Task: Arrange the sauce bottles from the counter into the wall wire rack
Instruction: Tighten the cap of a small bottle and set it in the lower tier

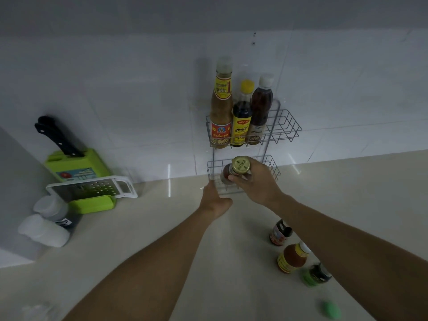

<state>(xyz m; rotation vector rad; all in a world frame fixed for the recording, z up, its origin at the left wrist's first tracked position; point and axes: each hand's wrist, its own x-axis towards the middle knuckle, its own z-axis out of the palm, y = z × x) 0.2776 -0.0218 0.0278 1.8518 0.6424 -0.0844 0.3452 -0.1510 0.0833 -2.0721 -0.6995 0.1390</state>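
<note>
A two-tier wire rack (pixel 287 126) hangs on the tiled wall. Its upper basket holds three bottles: a tall brown sauce bottle (pixel 221 107), a dark bottle with a yellow cap (pixel 242 117) and a dark bottle with a white cap (pixel 260 107). My right hand (pixel 257 181) grips a small gold-lidded sauce bottle (pixel 236 169) over the lower basket (pixel 271 167). My left hand (pixel 214 200) touches the lower basket's left front corner; its fingers are hard to make out. On the counter to the right stand a dark-capped bottle (pixel 280 232), an orange sauce bottle (pixel 293 258) and a green-lidded bottle (pixel 316 274).
At the left, a green knife block (pixel 76 165) with a black-handled knife (pixel 58 137), a white grater (pixel 92 188) and two white-capped containers (pixel 46 225) stand on the beige counter (pixel 162 228). A green cap (pixel 331 309) lies at the front right.
</note>
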